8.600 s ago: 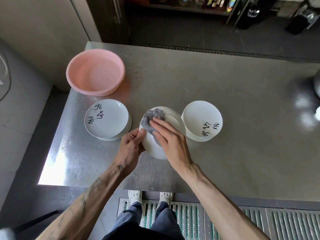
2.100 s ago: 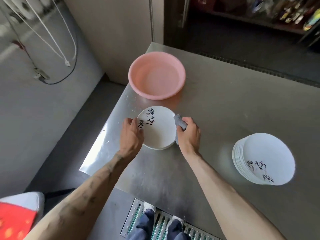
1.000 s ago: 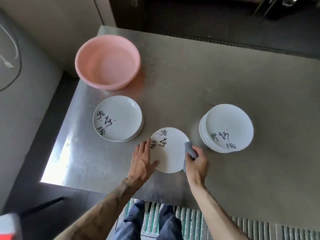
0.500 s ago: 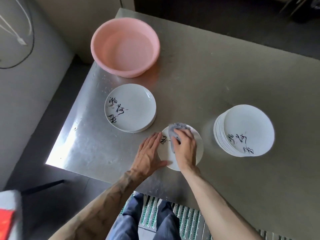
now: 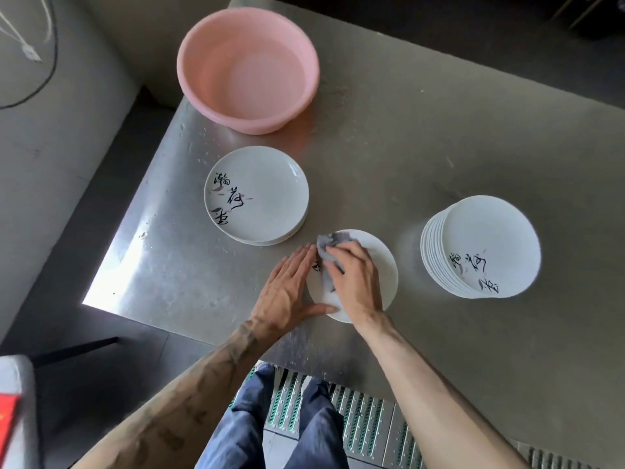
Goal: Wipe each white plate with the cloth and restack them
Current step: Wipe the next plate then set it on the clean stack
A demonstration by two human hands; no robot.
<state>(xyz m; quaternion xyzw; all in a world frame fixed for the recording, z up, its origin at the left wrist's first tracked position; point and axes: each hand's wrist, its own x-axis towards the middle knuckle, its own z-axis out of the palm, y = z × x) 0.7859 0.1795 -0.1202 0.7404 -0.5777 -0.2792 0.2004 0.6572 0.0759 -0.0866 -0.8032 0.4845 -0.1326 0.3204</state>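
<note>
A single white plate (image 5: 382,265) with black lettering lies on the steel table (image 5: 406,147) near its front edge. My right hand (image 5: 355,282) lies on it and presses a grey cloth (image 5: 329,247) against its face. My left hand (image 5: 287,292) rests flat with straight fingers against the plate's left rim, thumb under its near edge. A low stack of white plates (image 5: 257,194) sits to the upper left. A taller stack of white plates (image 5: 480,245) stands to the right.
A pink plastic basin (image 5: 248,67) stands at the table's far left corner. The table's left edge drops to a dark floor. A metal grate (image 5: 365,418) runs below the front edge by my legs.
Since a second ago my right hand has moved from the plate's right rim onto its face with the cloth. Over the last half second it has slid slightly left.
</note>
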